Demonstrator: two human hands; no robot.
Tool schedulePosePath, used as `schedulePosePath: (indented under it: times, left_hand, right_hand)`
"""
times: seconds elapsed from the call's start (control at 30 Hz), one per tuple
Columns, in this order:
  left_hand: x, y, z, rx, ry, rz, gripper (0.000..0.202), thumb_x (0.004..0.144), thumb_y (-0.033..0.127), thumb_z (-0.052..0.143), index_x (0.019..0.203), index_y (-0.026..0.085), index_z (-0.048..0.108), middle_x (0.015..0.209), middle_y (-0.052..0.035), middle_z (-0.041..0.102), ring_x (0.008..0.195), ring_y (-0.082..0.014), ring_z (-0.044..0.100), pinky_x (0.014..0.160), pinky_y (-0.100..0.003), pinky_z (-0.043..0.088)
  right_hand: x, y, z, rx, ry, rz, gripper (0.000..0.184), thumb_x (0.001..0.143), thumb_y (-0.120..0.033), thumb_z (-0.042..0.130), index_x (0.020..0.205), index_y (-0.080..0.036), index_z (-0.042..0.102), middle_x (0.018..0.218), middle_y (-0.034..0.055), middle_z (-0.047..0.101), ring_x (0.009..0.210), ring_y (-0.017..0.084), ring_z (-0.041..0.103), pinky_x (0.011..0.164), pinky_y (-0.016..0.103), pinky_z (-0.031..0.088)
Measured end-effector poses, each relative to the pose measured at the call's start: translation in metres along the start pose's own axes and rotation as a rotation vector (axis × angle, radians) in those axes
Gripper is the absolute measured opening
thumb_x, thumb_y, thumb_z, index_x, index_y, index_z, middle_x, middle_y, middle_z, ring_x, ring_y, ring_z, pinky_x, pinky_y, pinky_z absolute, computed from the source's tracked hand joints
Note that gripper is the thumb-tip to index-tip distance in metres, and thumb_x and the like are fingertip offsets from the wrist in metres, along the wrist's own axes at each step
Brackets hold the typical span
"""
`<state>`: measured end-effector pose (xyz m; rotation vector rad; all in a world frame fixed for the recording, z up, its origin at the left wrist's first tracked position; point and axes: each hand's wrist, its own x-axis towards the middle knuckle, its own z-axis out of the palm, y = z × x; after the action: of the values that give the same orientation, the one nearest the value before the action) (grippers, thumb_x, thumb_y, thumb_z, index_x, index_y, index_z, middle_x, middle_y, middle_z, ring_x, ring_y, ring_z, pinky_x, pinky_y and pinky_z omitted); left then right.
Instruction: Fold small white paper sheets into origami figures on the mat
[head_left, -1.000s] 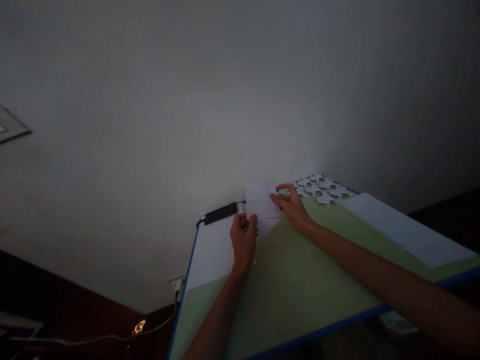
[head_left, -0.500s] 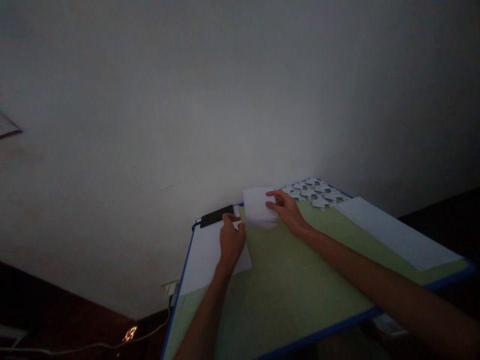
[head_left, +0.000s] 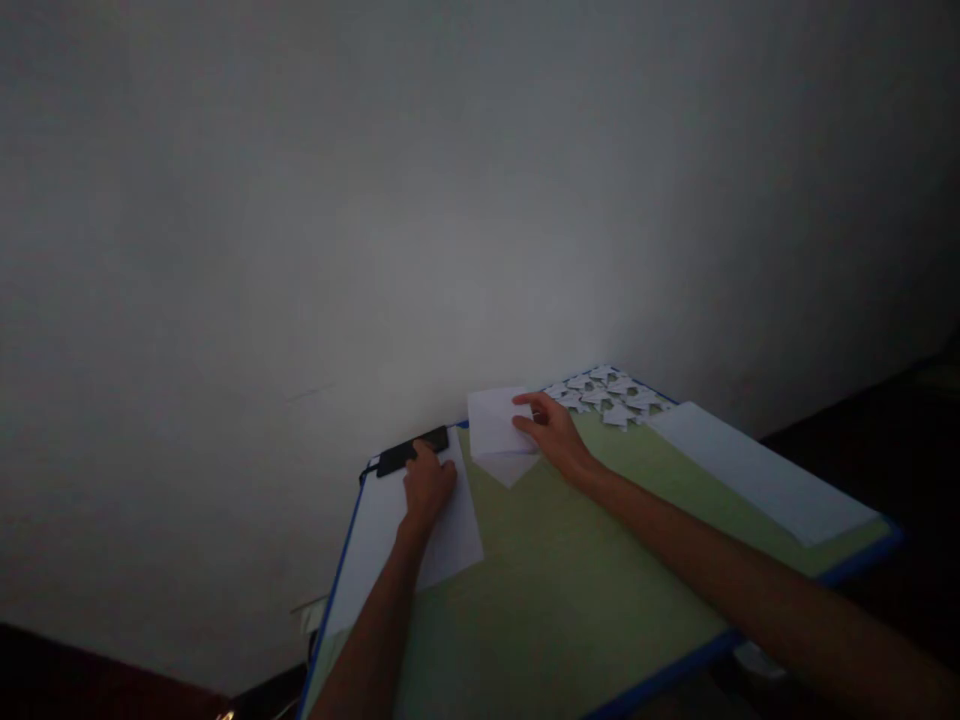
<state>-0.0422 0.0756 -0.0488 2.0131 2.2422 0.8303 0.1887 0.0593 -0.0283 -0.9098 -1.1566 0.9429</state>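
My right hand (head_left: 551, 435) pinches the right edge of a small white paper sheet (head_left: 495, 420) between thumb and fingers, holding it raised at the far side of the table. Below it shows a paler pointed paper corner (head_left: 510, 470); whether this belongs to the same sheet I cannot tell. My left hand (head_left: 427, 485), thumb and index finger apart, is over white paper sheets (head_left: 457, 540) on the left. Its fingertips reach the near edge of a flat black device (head_left: 397, 458), and nothing shows in its grasp.
Several folded white paper shapes (head_left: 619, 410) cluster at the far right corner of the green tabletop (head_left: 570, 590). A long white paper stack (head_left: 765, 470) lies along the right side. Blue edging (head_left: 675, 665) borders the table, and a wall (head_left: 420, 250) stands right behind it.
My left hand has moved left, away from the small sheet, to the papers by the black device. The right hand still holds the sheet. The view has shifted slightly.
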Motion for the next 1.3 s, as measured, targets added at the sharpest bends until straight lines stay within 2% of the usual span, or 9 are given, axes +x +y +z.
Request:
schedulePosePath:
  times: [0.17, 0.27, 0.33, 0.43, 0.6, 0.7, 0.83, 1.07, 1.3]
  left_hand:
    - [-0.003, 0.001, -0.001, -0.131, 0.153, 0.052, 0.029, 0.080, 0.012, 0.055, 0.106, 0.017, 0.045, 0.105, -0.0133, 0.059, 0.105, -0.0290, 0.061, 0.092, -0.044, 0.048]
    - [-0.011, 0.011, -0.007, -0.386, 0.178, 0.001, 0.023, 0.081, 0.013, 0.056, 0.102, 0.018, 0.048, 0.106, -0.0110, 0.060, 0.094, -0.0229, 0.063, 0.090, -0.041, 0.050]
    - [-0.020, 0.022, -0.011, -0.667, 0.124, -0.051, 0.019, 0.087, 0.029, 0.058, 0.101, 0.017, 0.052, 0.106, -0.0119, 0.063, 0.095, -0.0224, 0.064, 0.085, -0.038, 0.052]
    - [-0.039, 0.038, -0.014, -1.080, -0.089, -0.145, 0.044, 0.087, 0.055, 0.058, 0.104, 0.015, 0.059, 0.112, -0.0145, 0.067, 0.097, -0.0234, 0.067, 0.075, -0.034, 0.054]
    - [-0.065, 0.053, -0.013, -1.347, -0.277, -0.238, 0.055, 0.073, 0.048, 0.079, 0.112, 0.013, 0.062, 0.107, -0.0159, 0.072, 0.084, -0.0218, 0.071, 0.065, -0.029, 0.054]
    - [-0.069, 0.055, -0.014, -1.367, -0.232, -0.208, 0.059, 0.068, 0.040, 0.084, 0.116, 0.014, 0.063, 0.108, -0.0154, 0.074, 0.080, -0.0209, 0.071, 0.067, -0.031, 0.057]
    - [-0.068, 0.053, -0.014, -1.272, -0.101, -0.127, 0.054, 0.072, 0.043, 0.082, 0.113, 0.013, 0.066, 0.105, -0.0153, 0.075, 0.082, -0.0228, 0.072, 0.071, -0.035, 0.058]
    - [-0.070, 0.049, -0.009, -1.059, 0.123, -0.054, 0.043, 0.075, 0.046, 0.077, 0.101, 0.013, 0.069, 0.095, -0.0124, 0.075, 0.077, -0.0224, 0.071, 0.065, -0.031, 0.055]
    - [-0.076, 0.054, -0.014, -0.960, 0.184, -0.022, 0.035, 0.080, 0.043, 0.073, 0.101, 0.015, 0.068, 0.096, -0.0116, 0.074, 0.079, -0.0221, 0.070, 0.069, -0.031, 0.054]
  right_hand:
    - [0.001, 0.001, -0.001, -0.032, 0.002, -0.019, 0.036, 0.068, -0.032, 0.065, 0.102, -0.022, 0.065, 0.084, 0.0005, 0.060, 0.067, 0.015, 0.051, 0.058, 0.026, 0.040]
    - [-0.001, 0.002, -0.001, -0.060, -0.005, -0.038, 0.034, 0.069, -0.032, 0.066, 0.102, -0.022, 0.066, 0.078, -0.0009, 0.057, 0.066, 0.015, 0.051, 0.057, 0.026, 0.040]
    - [-0.003, 0.003, 0.000, -0.057, -0.040, -0.039, 0.035, 0.069, -0.032, 0.067, 0.102, -0.021, 0.066, 0.078, -0.0009, 0.058, 0.066, 0.015, 0.052, 0.057, 0.027, 0.042]
    - [-0.008, 0.003, 0.003, -0.044, -0.128, -0.029, 0.037, 0.070, -0.032, 0.068, 0.106, -0.022, 0.067, 0.083, 0.0010, 0.064, 0.070, 0.017, 0.058, 0.061, 0.029, 0.047]
    - [-0.017, 0.002, 0.007, -0.033, -0.262, -0.017, 0.055, 0.071, -0.026, 0.071, 0.125, -0.021, 0.063, 0.102, 0.0072, 0.070, 0.086, 0.020, 0.065, 0.074, 0.034, 0.055]
    - [-0.020, 0.004, 0.008, -0.087, -0.316, -0.061, 0.068, 0.070, -0.022, 0.074, 0.136, -0.021, 0.057, 0.117, 0.0106, 0.068, 0.092, 0.022, 0.065, 0.078, 0.036, 0.056]
    - [-0.023, 0.007, 0.007, -0.281, -0.301, -0.251, 0.067, 0.074, -0.022, 0.072, 0.139, -0.022, 0.056, 0.131, 0.0131, 0.061, 0.097, 0.023, 0.062, 0.079, 0.037, 0.055]
    - [-0.028, 0.004, 0.009, -0.481, -0.299, -0.465, 0.057, 0.087, -0.025, 0.064, 0.143, -0.025, 0.053, 0.111, 0.0095, 0.063, 0.090, 0.023, 0.061, 0.082, 0.040, 0.054]
    - [-0.033, 0.000, 0.011, -0.567, -0.207, -0.545, 0.043, 0.090, -0.021, 0.061, 0.133, -0.026, 0.060, 0.106, 0.0076, 0.071, 0.098, 0.026, 0.065, 0.097, 0.047, 0.045]
